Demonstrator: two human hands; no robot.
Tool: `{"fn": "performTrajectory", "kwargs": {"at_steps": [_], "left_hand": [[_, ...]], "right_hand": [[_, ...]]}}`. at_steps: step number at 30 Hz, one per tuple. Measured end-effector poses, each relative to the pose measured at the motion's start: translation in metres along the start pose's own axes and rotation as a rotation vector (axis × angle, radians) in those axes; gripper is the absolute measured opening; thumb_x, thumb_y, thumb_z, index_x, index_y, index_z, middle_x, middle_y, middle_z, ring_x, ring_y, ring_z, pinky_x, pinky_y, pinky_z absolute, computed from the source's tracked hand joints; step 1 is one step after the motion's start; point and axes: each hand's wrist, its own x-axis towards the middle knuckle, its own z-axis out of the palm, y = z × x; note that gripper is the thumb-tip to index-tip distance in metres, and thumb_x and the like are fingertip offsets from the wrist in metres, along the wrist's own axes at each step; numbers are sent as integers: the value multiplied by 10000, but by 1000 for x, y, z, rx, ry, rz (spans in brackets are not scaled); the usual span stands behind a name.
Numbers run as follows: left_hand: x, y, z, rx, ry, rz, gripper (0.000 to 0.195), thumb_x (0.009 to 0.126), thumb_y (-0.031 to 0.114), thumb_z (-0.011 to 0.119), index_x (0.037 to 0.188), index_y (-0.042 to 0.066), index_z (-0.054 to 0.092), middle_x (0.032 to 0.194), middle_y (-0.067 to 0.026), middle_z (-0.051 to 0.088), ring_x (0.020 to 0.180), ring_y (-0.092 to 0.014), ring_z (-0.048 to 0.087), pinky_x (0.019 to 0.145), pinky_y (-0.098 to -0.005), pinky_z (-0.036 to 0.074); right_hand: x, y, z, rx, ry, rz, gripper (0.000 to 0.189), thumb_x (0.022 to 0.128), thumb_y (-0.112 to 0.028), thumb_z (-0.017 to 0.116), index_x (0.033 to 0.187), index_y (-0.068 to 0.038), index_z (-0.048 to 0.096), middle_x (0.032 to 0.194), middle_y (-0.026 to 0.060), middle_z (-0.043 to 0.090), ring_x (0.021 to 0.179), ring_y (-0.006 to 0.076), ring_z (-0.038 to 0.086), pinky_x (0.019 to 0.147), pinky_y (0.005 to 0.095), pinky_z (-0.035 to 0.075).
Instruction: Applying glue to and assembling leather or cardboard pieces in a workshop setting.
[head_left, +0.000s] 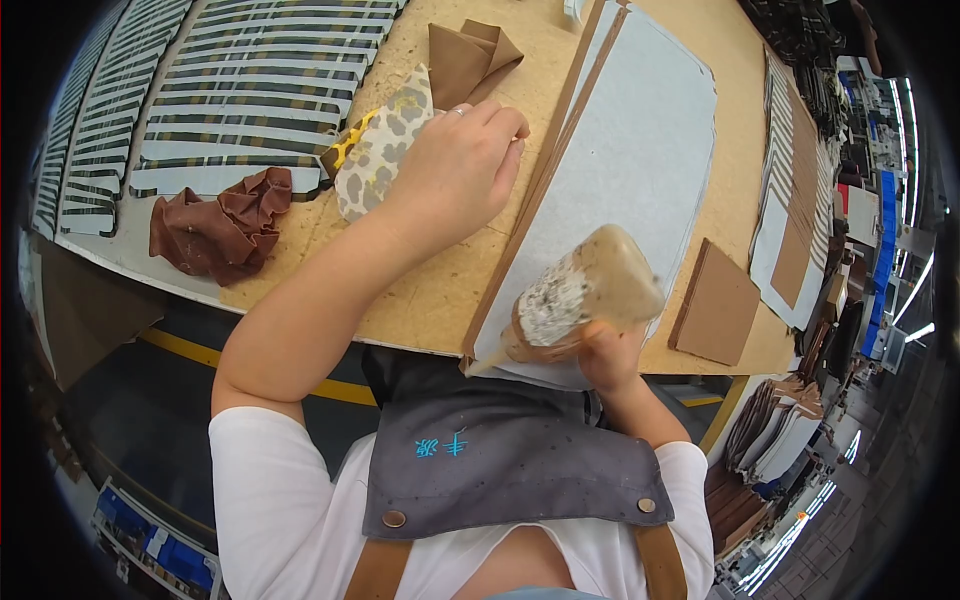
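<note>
My right hand (611, 356) grips a plastic squeeze bottle (555, 300) crusted with white and brown residue. The bottle is tilted, its narrow nozzle pointing down and left over the near corner of a stack of pale, brown-edged sheets (630, 127). My left hand (472, 161), with a ring on one finger, hovers or rests left of that stack with fingers curled; whether anything is between them is hidden. Beside its wrist lies a leopard-print piece (382, 150) with yellow marks. A folded brown piece (469, 64) lies just beyond the hand.
Rows of overlapping plaid-edged strips (262, 82) cover the left of the table (420, 300). A crumpled reddish-brown cloth (225, 225) lies near the front edge. At the right are a small brown stack (716, 304) and striped pieces (787, 202). More piled material (776, 427) stands beyond the table's right end.
</note>
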Motion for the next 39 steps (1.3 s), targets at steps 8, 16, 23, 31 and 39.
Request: {"fn": "performTrajectory", "kwargs": {"at_steps": [8, 16, 23, 31, 39], "left_hand": [[-1, 0, 1, 25, 15, -1, 85, 868, 94, 537, 887, 28, 587, 854, -104, 609, 785, -292, 590, 732, -398, 460], [-1, 0, 0, 20, 21, 7, 87, 870, 93, 532, 885, 27, 587, 857, -105, 610, 791, -288, 588, 732, -396, 460], [-1, 0, -1, 2, -10, -5, 100, 878, 82, 534, 941, 16, 574, 868, -125, 604, 809, -306, 582, 719, -395, 450], [-1, -3, 1, 22, 27, 18, 79, 859, 94, 545, 878, 26, 580, 854, -108, 606, 782, -297, 591, 730, -400, 460], [1, 0, -1, 22, 13, 8, 72, 853, 83, 549, 891, 26, 572, 849, -112, 603, 809, -297, 578, 733, -401, 453]], "right_hand": [[45, -22, -19, -14, 177, -81, 490, 890, -424, 595, 1161, -36, 467, 974, 78, 612, 749, 185, 629, 469, 297, 477], [39, -18, -17, -126, 147, -156, 524, 867, -363, 657, 1186, -9, 437, 1029, 103, 579, 855, 203, 612, 605, 337, 520], [21, -14, -7, -109, 129, -146, 534, 815, -229, 733, 1204, 11, 456, 1062, 82, 570, 963, 159, 561, 822, 293, 468], [3, -9, 3, -29, 31, -43, 621, 787, -231, 764, 1247, 25, 434, 1109, 88, 566, 1003, 178, 562, 861, 306, 461], [48, -32, -12, 270, 135, 228, 683, 887, -652, 409, 1283, -96, 424, 1064, 80, 617, 755, 163, 656, 383, 210, 459]]}}
